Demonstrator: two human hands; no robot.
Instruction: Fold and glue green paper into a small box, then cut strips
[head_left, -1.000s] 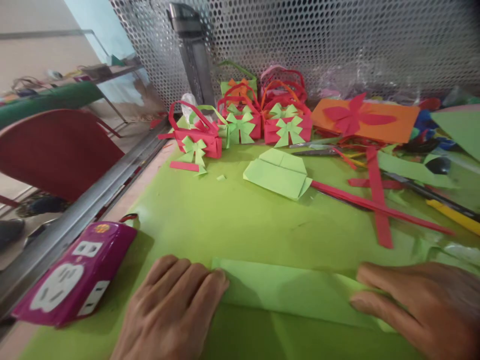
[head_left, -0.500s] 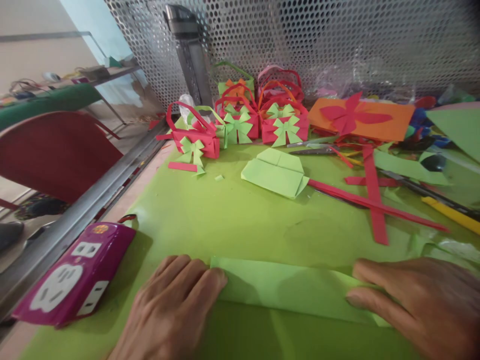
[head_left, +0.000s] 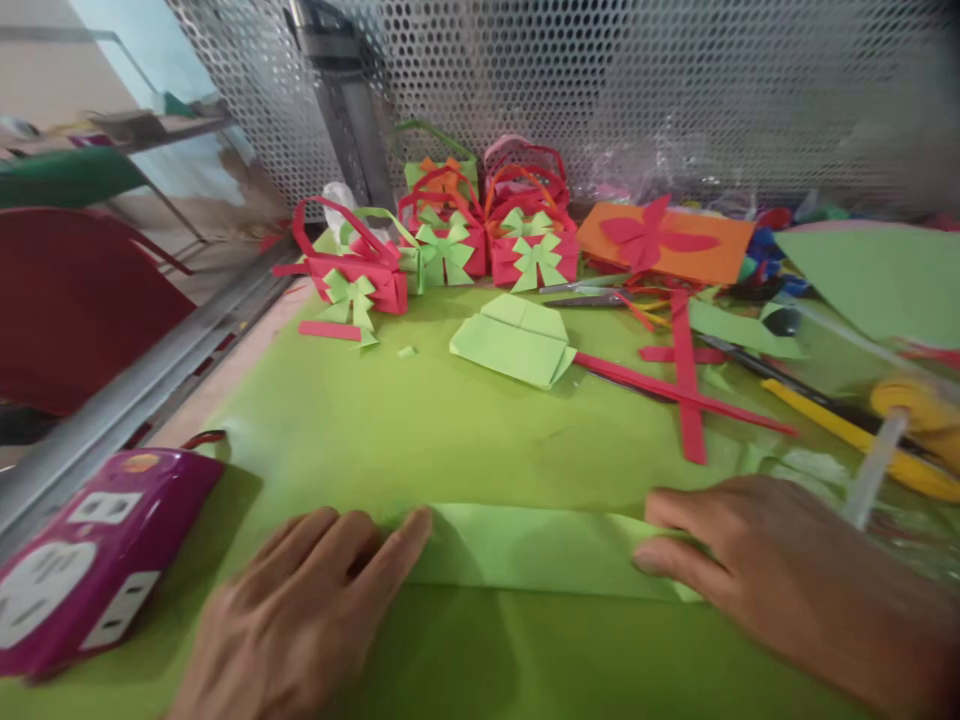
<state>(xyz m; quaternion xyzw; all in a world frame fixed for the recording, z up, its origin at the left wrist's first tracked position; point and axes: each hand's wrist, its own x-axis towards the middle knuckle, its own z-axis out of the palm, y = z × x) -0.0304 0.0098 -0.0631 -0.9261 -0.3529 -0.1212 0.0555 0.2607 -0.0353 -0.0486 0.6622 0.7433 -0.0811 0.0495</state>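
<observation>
A long folded strip of light green paper (head_left: 525,548) lies flat on the green table cover near the front. At its left end rests my left hand (head_left: 300,600), thumb stretched over the paper and the other fingers curled beside it. My right hand (head_left: 720,550) pinches the opposite end between thumb and bent fingers. Beyond the strip sits a folded light green paper piece (head_left: 514,340), with narrow red paper strips (head_left: 682,385) crossing to its right. The far ends of the strip are partly hidden under my fingers.
A purple power strip (head_left: 112,550) stands at the left. Small red paper bags with green bows (head_left: 360,280) line the back beside a grey bottle (head_left: 349,120). Scissors (head_left: 585,300), a yellow-and-black cutter (head_left: 825,420), a glue gun (head_left: 900,420) and an orange sheet (head_left: 720,255) lie right.
The view has turned to the right, bringing the glue gun into sight. My left thumb has straightened along the paper's left end. My right hand still grips the other end.
</observation>
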